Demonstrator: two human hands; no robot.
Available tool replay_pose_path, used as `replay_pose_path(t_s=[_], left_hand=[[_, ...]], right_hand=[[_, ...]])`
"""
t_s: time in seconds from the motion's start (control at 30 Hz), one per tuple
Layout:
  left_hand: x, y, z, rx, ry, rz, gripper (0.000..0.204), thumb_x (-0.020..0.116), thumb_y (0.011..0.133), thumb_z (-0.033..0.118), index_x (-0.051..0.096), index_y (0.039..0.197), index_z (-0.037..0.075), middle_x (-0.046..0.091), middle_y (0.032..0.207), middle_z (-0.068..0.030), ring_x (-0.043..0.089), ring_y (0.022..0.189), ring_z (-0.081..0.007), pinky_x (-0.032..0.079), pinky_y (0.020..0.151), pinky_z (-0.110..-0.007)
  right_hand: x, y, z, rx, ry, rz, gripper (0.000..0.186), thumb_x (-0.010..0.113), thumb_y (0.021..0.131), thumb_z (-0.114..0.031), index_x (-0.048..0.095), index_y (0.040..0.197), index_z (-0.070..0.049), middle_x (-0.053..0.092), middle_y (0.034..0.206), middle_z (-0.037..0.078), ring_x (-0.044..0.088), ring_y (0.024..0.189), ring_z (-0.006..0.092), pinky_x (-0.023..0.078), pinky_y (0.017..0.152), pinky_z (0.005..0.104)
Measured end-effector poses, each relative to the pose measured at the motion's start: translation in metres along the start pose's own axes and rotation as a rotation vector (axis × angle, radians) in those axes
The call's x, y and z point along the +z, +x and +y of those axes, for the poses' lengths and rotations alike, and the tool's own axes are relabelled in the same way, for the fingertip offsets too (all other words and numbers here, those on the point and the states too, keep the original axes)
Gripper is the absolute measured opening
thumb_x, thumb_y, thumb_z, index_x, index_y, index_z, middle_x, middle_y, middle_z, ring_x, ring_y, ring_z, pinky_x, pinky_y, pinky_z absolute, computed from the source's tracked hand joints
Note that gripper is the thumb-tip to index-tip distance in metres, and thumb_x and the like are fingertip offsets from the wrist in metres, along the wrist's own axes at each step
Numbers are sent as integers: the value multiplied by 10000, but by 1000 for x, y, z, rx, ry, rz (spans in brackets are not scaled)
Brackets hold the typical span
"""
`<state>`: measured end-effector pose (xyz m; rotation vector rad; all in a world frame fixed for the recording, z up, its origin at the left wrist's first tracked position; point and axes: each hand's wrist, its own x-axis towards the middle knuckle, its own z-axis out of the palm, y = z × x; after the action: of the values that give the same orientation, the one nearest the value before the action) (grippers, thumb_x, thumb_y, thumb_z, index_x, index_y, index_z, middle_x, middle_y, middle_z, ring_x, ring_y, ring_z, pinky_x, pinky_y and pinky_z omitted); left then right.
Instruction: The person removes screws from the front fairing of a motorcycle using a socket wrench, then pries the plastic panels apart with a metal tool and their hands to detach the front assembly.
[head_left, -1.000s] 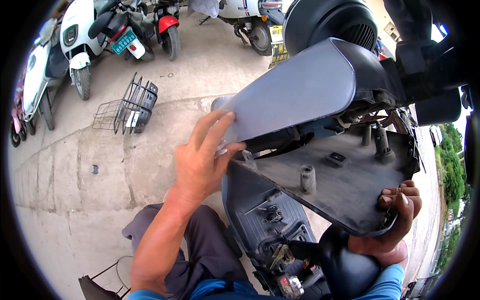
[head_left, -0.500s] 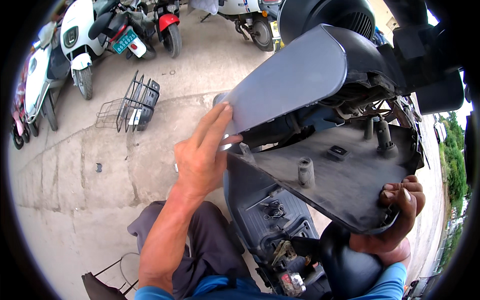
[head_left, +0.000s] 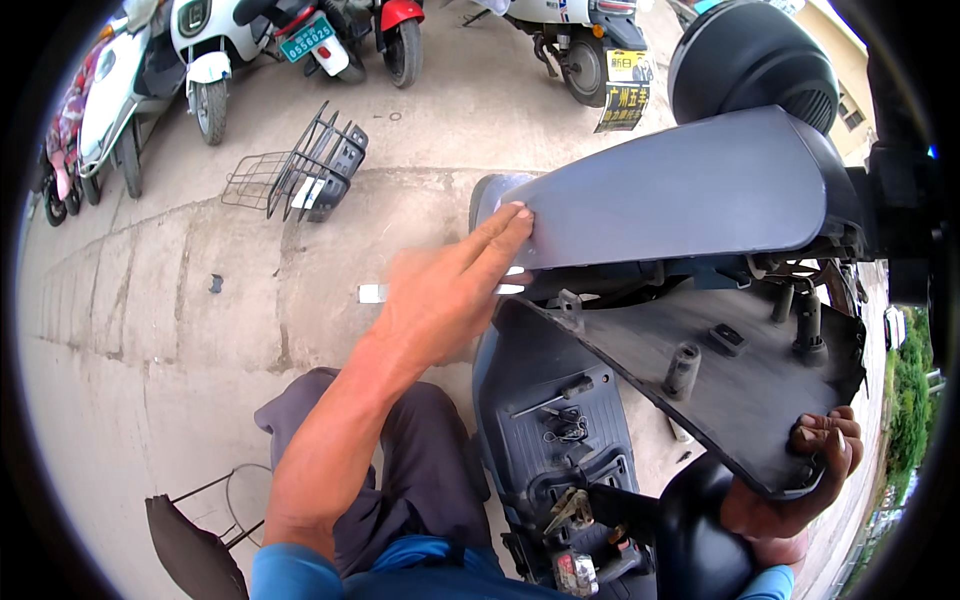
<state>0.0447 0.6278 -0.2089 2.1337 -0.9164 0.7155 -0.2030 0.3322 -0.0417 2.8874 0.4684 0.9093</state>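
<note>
My left hand (head_left: 450, 295) is partly blurred at its back. Two of its fingertips rest on the left end of a smooth grey scooter body panel (head_left: 680, 195). A flat silvery strip-like tool (head_left: 372, 293) shows on both sides of this hand, held in it. My right hand (head_left: 815, 465) is curled round the lower right corner of a dark plastic panel (head_left: 640, 345), whose dusty inner face with screw posts faces up. This panel hangs away from the grey one, and a dark gap lies between them. Its left corner is close to my left fingers.
Below lies the scooter's ribbed footboard (head_left: 560, 400) with a bunch of keys (head_left: 567, 425) on it. A black round-ended part (head_left: 700, 520) is beside my right forearm. A wire basket (head_left: 320, 165) lies on the concrete, and parked scooters (head_left: 210, 70) stand beyond.
The view has shifted, so the scooter sits lower and further right. The grey panel looks more level. More of the silvery tool shows beside my left hand. My right hand keeps its hold.
</note>
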Motion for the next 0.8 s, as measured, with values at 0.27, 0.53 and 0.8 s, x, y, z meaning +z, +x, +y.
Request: replay_pose_path(t_s=[0.27,0.53,0.8], left_hand=[[-24,-9,-16,-239,-359,-56,397,789,867,-48,737,1250,43,790,1153,-129,798,879,-236,594,695,-321],[-36,-13,2,-451,-585,-280,218,805,911,34,790,1128,13,789,1036,-118,774,867,-236,591,733,-338],[-22,-33,27,-280,-325,-196,353,731,838,-32,712,1182,42,665,1129,-120,728,862,-333,592,723,-437]], right_hand=[[10,6,2,8,196,73,800,802,954,-238,369,1559,55,577,1328,169,517,1364,351,315,1266,535],[29,0,2,108,113,287,698,831,946,-184,484,1499,65,645,1241,127,619,1225,231,367,1246,457],[30,7,-9,140,-72,255,683,698,936,-125,404,1516,83,641,1160,202,582,1222,356,392,1193,565]])
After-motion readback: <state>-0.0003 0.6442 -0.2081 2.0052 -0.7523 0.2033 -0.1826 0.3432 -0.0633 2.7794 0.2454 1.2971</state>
